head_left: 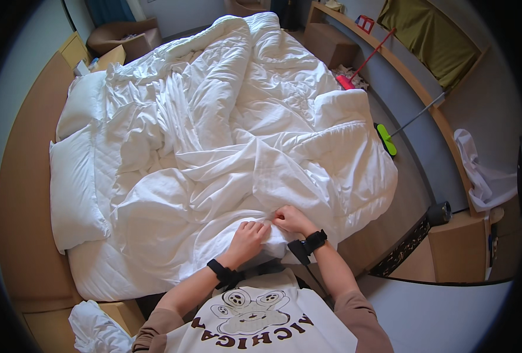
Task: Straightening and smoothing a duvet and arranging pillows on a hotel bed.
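Note:
A rumpled white duvet [284,167] covers most of the bed, with a thick folded roll of it toward the far side. Both of my hands are at its near edge, close together. My left hand [250,240] has its fingers curled down onto the white cloth. Just to its right, my right hand [291,220] is closed with its fingertips pinching a fold of the same cloth. Black straps with small devices sit on both wrists, and a cable runs from the right one.
Two white pillows [76,185] lie against the wooden headboard [23,176] at left. Along the right wall stand a green broom [385,140] and a red one [346,82]. A brown armchair [126,40] is at the far left. White cloth [96,326] lies on the nightstand at lower left.

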Action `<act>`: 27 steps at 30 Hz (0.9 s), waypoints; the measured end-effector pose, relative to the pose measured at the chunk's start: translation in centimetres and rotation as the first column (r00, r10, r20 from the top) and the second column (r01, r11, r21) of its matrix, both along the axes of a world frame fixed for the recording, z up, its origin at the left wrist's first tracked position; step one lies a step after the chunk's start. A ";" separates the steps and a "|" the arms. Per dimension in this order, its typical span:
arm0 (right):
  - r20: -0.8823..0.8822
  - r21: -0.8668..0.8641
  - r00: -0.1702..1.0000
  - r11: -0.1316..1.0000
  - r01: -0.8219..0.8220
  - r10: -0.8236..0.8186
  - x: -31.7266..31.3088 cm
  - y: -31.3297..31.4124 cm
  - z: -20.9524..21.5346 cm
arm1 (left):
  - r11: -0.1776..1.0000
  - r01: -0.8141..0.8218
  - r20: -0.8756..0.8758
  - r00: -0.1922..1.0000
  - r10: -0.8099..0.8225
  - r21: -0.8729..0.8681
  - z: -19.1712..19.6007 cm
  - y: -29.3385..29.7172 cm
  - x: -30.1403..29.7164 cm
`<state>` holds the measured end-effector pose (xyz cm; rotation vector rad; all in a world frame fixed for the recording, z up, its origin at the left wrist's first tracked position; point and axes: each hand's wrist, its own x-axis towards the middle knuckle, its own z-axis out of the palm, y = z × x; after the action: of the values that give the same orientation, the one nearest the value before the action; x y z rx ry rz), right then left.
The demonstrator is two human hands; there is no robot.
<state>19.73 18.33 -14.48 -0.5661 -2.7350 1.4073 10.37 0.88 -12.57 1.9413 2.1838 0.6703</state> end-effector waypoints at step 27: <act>-0.083 0.228 0.996 0.973 -0.019 0.039 -0.6 -0.7 1.0 | 0.950 -0.088 0.310 0.933 0.185 -0.300 -2.0 1.6 -6.6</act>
<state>19.16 17.63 -13.52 -0.4428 -2.7910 1.0735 3.80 2.48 -14.61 1.4269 2.0803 0.6154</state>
